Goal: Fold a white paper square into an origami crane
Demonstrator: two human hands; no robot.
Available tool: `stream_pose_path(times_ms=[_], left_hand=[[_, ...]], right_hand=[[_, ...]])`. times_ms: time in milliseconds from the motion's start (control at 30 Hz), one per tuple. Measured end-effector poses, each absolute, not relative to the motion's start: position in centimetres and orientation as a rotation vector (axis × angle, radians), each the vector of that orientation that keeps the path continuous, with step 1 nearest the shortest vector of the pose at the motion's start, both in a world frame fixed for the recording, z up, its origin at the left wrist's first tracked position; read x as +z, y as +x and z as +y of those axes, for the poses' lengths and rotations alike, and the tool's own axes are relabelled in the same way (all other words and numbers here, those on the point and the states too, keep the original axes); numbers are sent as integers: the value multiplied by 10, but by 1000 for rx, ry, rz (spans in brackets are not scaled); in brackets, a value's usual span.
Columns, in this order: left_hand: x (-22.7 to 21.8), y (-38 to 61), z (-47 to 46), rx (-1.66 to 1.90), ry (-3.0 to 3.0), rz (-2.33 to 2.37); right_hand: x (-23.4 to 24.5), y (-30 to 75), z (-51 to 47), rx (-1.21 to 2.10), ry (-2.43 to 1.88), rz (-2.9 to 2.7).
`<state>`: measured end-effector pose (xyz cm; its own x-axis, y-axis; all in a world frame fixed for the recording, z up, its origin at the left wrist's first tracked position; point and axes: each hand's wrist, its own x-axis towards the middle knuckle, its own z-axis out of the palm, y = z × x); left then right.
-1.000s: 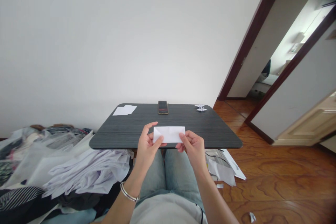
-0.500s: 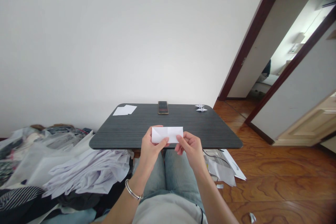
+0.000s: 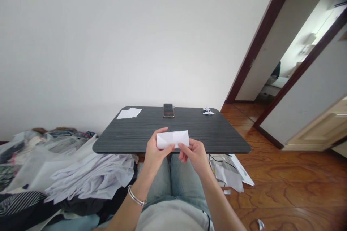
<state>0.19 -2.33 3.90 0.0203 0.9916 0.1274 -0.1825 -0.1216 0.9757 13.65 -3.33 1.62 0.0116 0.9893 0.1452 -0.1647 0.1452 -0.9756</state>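
A white sheet of paper (image 3: 172, 138), folded into a narrow rectangle with crease lines, is held up over the near edge of the dark table (image 3: 141, 130). My left hand (image 3: 156, 149) grips its left end, the thumb lying along the lower edge. At the lower right, my right hand (image 3: 194, 152) pinches the paper, with its thumb on the front near the middle and its fingers curled behind. Both thumb tips are close together at the bottom edge. The fingers behind the paper are partly hidden.
White paper squares (image 3: 129, 113) lie at the table's back left, a phone (image 3: 168, 110) at the back middle. Two folded paper cranes (image 3: 208, 112) stand at the back right. Piled clothes (image 3: 92, 177) are left of my legs; loose papers (image 3: 230, 177) lie below the table on the right.
My right thumb has slid left along the paper's lower edge, closer to my left thumb. The paper has tilted slightly, its right end a little higher.
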Motion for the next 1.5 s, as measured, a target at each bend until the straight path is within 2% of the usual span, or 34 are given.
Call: stream_pose_path(times_ms=[767,1100,1500], left_hand=[[35,-8,-16,1404,1185,1051],[33,-5,-15,1325,1395,1100],[29,-6,-12,1285,1341,1051]], right_hand=[[15,155,-29,1121,-982,-1083],[12,137,-26,1220,-986,-1185],[11,140,-25,1223,-1046,-1299]])
